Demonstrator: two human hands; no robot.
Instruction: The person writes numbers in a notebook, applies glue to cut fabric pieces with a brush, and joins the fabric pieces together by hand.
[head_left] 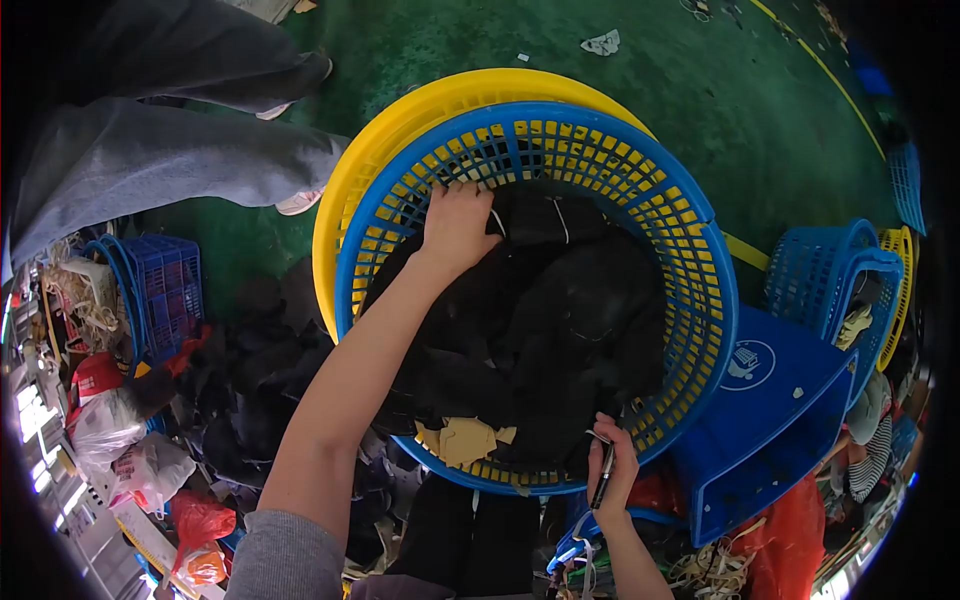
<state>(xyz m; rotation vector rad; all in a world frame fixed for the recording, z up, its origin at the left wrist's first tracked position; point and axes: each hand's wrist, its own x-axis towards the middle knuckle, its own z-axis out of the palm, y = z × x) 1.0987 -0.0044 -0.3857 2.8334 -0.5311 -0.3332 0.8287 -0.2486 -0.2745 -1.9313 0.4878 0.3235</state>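
A round blue plastic basket point(722, 300), nested in a yellow one point(328, 260), holds a heap of black flat pieces point(590, 300). Some are bundled with thin white string. My left hand point(458, 228) reaches to the far left inside the basket, its fingers curled over a black bundle point(535, 218) and its thumb to the right; the fingertips are partly hidden. At the near right rim, my right hand point(618, 462) is closed around a black pen point(602, 478) and touches the black material's edge. Torn tan cardboard point(466, 440) lies by the near rim.
Another person's legs point(190, 150) stand at the left on the green floor point(760, 120). More black pieces point(250, 390) and plastic bags point(145, 465) lie at the left. A blue bin point(770, 400) and further baskets point(815, 265) stand at the right, near a red bag point(790, 540).
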